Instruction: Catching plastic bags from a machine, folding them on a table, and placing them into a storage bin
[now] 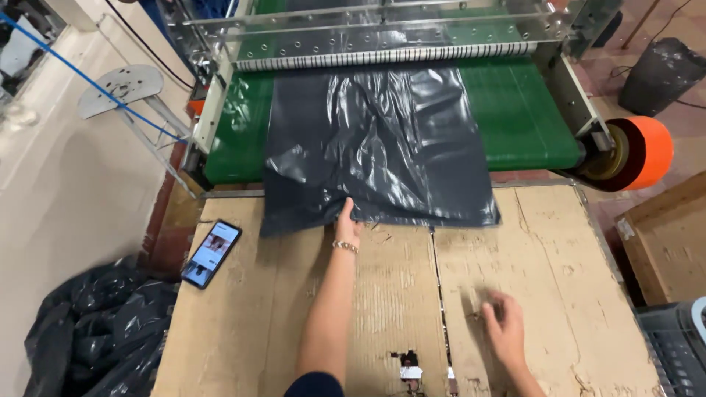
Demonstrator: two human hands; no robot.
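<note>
**Left Hand at the Edge of the Dark Plastic Sheet**

Far lower left of the frame: a heap of crumpled black plastic on the floor. Just right of it, lying flat on the left part of the cardboard-covered table, a phone with its screen lit.

Centre of the frame: left hand stretched forward, fingers reaching to the near edge of the dark plastic sheet; hard to tell whether pinching the edge or only pressing on it, since the fingertips sit right at the hem. Bracelet at the wrist. Sheet spread from the green conveyor belt in the upper half of the frame down onto the cardboard, wrinkled and glossy, its lower hem overhanging the table's far edge.

Lower right of centre: right hand blurred, open with fingers loosely spread, holding nothing, hovering just above the bare cardboard, well apart from the sheet.

Right edge, mid-height: an orange roller at the end of the machine.

For handling the sheet well, by judgement: grip low and flat at the hem, pull evenly toward the body rather than sideways to keep wrinkles from bunching, and bring the free hand to the hem's right corner for a square draw.
</note>
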